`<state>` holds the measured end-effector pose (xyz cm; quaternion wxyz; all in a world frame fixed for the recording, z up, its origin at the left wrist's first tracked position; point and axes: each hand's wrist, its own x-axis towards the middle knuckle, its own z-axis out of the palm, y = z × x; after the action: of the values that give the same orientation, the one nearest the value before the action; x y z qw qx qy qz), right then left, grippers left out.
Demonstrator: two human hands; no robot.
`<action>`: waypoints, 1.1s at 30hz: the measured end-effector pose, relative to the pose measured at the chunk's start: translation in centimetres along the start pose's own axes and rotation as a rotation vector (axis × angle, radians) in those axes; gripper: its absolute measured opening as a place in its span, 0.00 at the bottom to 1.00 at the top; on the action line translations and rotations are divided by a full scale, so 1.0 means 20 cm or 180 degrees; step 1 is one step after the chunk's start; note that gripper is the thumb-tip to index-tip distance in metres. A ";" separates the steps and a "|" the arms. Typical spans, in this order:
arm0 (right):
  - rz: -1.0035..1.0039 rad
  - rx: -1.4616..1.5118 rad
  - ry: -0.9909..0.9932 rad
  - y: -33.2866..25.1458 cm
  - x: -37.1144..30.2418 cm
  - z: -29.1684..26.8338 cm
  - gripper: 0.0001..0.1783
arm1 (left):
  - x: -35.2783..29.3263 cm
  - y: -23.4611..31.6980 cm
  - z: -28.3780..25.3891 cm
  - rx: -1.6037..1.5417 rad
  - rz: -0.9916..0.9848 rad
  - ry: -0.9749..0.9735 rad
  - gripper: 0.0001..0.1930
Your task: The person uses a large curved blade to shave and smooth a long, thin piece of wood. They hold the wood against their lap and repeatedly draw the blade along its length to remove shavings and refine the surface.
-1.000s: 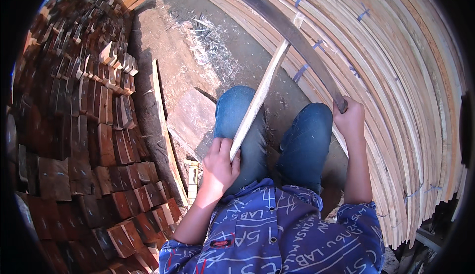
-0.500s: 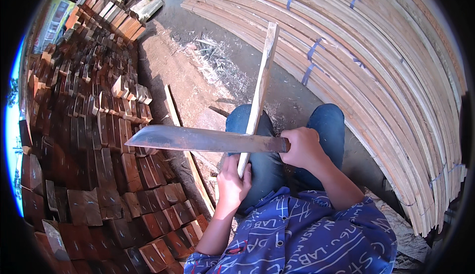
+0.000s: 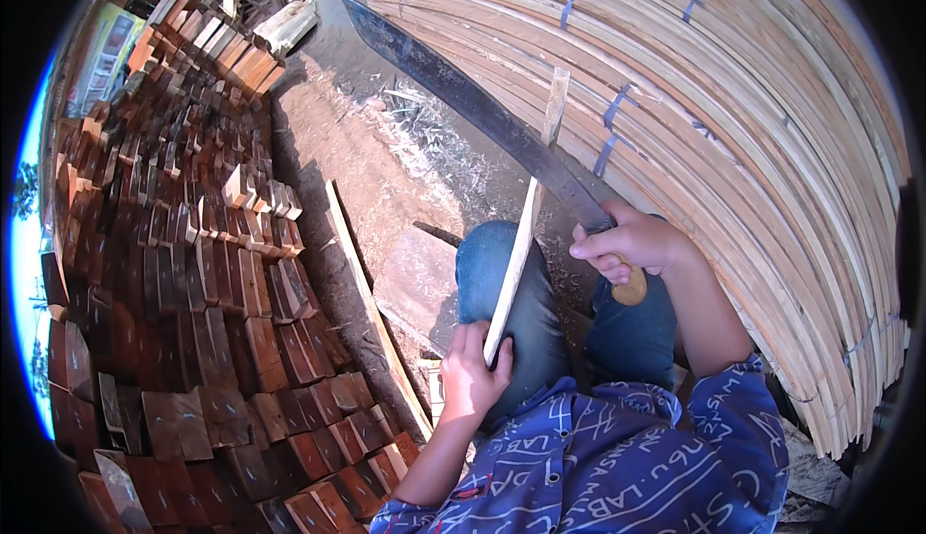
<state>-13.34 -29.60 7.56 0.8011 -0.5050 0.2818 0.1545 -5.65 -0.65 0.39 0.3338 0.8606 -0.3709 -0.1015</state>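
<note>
A long machete (image 3: 463,114) with a dark, worn blade is in my right hand (image 3: 637,245), fingers wrapped round its wooden handle (image 3: 631,285). Its blade points up and to the left, passing in front of the upper part of a narrow wooden strip (image 3: 519,245). My left hand (image 3: 475,375) grips that strip near its lower end, close to my left knee. The strip slants away from me, up and slightly right, across my jeans (image 3: 526,327). Whether the blade touches the wood I cannot tell.
Stacked reddish-brown wood blocks (image 3: 222,341) fill the left side. Long pale battens (image 3: 733,119), tied with blue bands, lie along the right. A thin wooden stick (image 3: 367,293) lies beside the stacks, and shavings (image 3: 415,124) litter the dirt ground ahead.
My right hand has risen and moved right, swinging the machete from lying level across the strip to pointing up and away. My left hand and the strip have shifted slightly right and down.
</note>
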 end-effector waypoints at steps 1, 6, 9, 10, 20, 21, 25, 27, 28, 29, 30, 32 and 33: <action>0.0025 0.0141 -0.0157 0.00 0.01 -0.01 0.11 | 0.00 0.00 0.00 0.0027 -0.0026 -0.0014 0.13; 0.0003 0.0244 -0.0269 0.10 0.03 -0.08 0.12 | -0.02 -0.02 0.01 -0.0013 0.0096 0.0118 0.12; -0.0431 -0.0789 0.0625 0.12 0.07 -0.09 0.13 | -0.02 -0.02 0.01 -0.0061 0.0064 0.0164 0.12; -0.0516 -0.0889 0.0695 0.11 0.07 -0.11 0.15 | -0.02 -0.01 0.01 -0.0067 0.0045 0.0166 0.12; -0.1248 -0.2314 0.1497 -0.11 -0.10 -0.05 0.23 | -0.03 0.05 0.04 0.0335 0.0197 0.0097 0.14; -0.1211 -0.2409 0.1534 -0.13 -0.10 -0.04 0.23 | -0.03 0.06 0.04 0.0307 0.0169 0.0088 0.15; -0.0917 -0.2261 0.1438 -0.12 -0.06 -0.04 0.22 | -0.04 0.07 0.04 0.0324 0.0080 0.0074 0.16; -0.0592 -0.1999 0.1277 -0.08 -0.07 -0.05 0.21 | -0.04 0.07 0.04 0.0409 0.0055 0.0033 0.17; -0.0625 -0.1955 0.1170 -0.06 -0.08 -0.06 0.21 | -0.04 0.06 0.04 0.0459 0.0047 -0.0009 0.18; -0.0656 -0.1909 0.1066 -0.04 -0.09 -0.08 0.21 | -0.04 0.06 0.04 0.0507 0.0041 -0.0054 0.19; -0.0702 -0.1851 0.0980 -0.02 -0.10 -0.09 0.21 | -0.04 0.06 0.03 0.0547 0.0029 -0.0116 0.20; -0.0670 -0.1751 0.1081 0.03 -0.12 -0.09 0.20 | -0.03 0.04 0.02 0.0551 0.0085 -0.0136 0.21; -0.0654 -0.1699 0.1136 0.05 -0.13 -0.09 0.20 | -0.03 0.04 0.02 0.0551 0.0117 -0.0148 0.21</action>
<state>-16.53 -30.70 7.82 0.5900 -0.7417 0.3149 0.0504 -6.69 -0.79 0.45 0.2513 0.8767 -0.4017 -0.0829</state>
